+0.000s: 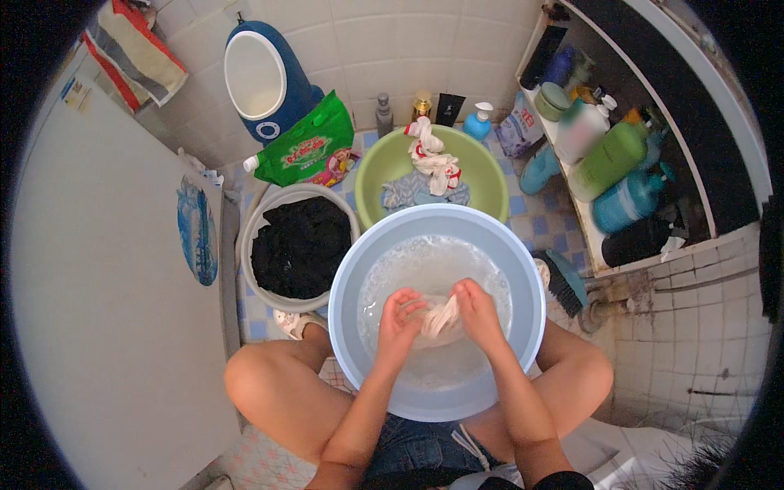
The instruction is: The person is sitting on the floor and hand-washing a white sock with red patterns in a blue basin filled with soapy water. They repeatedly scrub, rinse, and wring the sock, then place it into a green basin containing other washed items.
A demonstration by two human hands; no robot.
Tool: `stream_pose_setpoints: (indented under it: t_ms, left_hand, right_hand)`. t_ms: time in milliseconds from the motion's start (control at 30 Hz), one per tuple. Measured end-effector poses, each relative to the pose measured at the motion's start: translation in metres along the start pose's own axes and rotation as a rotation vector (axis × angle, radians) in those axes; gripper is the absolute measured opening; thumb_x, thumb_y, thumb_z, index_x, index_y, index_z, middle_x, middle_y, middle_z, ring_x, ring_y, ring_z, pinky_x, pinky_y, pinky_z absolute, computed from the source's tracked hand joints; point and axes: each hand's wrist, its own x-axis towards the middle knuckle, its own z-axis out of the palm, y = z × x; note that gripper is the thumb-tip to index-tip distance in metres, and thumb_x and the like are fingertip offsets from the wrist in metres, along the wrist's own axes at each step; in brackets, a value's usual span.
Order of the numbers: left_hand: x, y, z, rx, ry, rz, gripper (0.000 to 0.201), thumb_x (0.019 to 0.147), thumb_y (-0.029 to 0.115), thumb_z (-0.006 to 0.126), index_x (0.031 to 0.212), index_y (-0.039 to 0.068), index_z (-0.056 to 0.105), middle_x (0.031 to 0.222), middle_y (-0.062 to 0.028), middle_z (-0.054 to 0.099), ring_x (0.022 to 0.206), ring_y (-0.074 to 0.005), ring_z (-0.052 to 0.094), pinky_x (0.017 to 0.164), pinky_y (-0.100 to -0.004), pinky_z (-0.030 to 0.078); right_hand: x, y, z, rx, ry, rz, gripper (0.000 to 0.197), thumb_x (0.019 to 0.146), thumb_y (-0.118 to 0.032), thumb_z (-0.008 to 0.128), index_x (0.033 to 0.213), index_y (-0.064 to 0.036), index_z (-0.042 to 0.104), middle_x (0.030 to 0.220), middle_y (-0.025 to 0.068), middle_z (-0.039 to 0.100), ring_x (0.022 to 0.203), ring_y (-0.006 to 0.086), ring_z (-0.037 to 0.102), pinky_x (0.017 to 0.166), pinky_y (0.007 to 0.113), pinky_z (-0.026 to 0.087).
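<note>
Small cloth (442,318), off-white to pale pinkish beige, wet-looking. Bunched, its folds drawn into slanting ridges at the middle; full shape cannot be made out. Location: inside the pale blue basin (346,359), at the surface of cloudy, greyish water (445,367) with bubbles at the edges. Right hand (475,312): fingers closed, pinching the cloth's right end. Left hand (400,320): fingers bent, half open, at the cloth's left end; cannot tell how firmly it grips, if at all. Beyond, a green basin (371,175) holds a twisted white-and-red cloth (434,159) over bluish-grey fabric (412,190).
</note>
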Motion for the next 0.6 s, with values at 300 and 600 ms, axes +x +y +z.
stream_pose_setpoints:
  t_ms: [300, 600]
  left_hand:
    - [0.004, 0.01, -0.005, 0.524, -0.262, -0.125, 0.035, 0.071, 0.015, 0.069, 0.102, 0.004, 0.058, 0.089, -0.0045, 0.061, 0.079, -0.0121, 0.057, 0.071, -0.0252, 0.045]
    - [0.008, 0.014, -0.029, -0.022, -0.105, -0.113, 0.031, 0.071, 0.011, 0.066, 0.099, 0.002, 0.054, 0.094, -0.0075, 0.06, 0.081, -0.0152, 0.058, 0.071, -0.0266, 0.047]
  right_hand:
    - [-0.003, -0.014, -0.004, 0.436, -0.058, 0.088, 0.016, 0.085, -0.017, 0.052, 0.081, -0.0011, 0.053, 0.07, 0.0023, 0.054, 0.069, 0.0088, 0.051, 0.064, 0.024, 0.041]
    - [0.001, -0.013, -0.021, -0.081, -0.501, 0.143, 0.027, 0.068, -0.01, 0.068, 0.092, -0.0016, 0.061, 0.094, 0.0052, 0.06, 0.084, 0.0135, 0.056, 0.073, 0.026, 0.044]
